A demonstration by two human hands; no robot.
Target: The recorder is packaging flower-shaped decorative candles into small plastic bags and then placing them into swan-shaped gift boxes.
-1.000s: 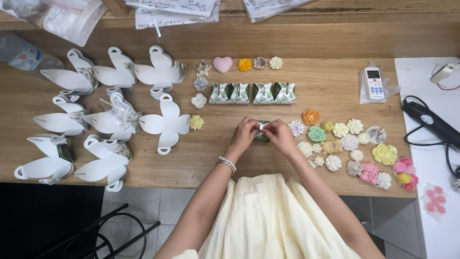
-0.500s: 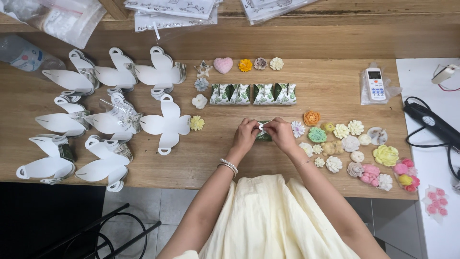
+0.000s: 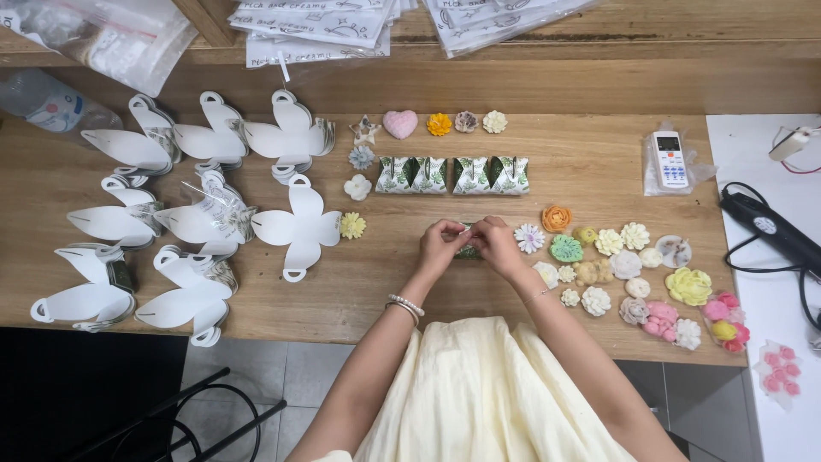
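My left hand (image 3: 440, 244) and my right hand (image 3: 499, 244) meet over a small green-and-white leaf-print box (image 3: 468, 251) on the wooden table (image 3: 385, 274). Both hands pinch the box at its top, and their fingers hide most of it. Two folded boxes of the same print (image 3: 411, 174) (image 3: 492, 174) stand in a row just beyond my hands. A white flower-shaped piece (image 3: 529, 237) lies right beside my right hand.
Flat white die-cut box blanks (image 3: 295, 224) lie in stacks at the left. Several coloured flower-shaped pieces (image 3: 633, 265) spread at the right, more in a row (image 3: 439, 124) at the back. A white remote (image 3: 669, 159), black cable device (image 3: 765, 227), plastic bags (image 3: 316, 26).
My hands have stayed in place over the small box, with only slight shifts of the fingers. Nothing else on the table has moved.
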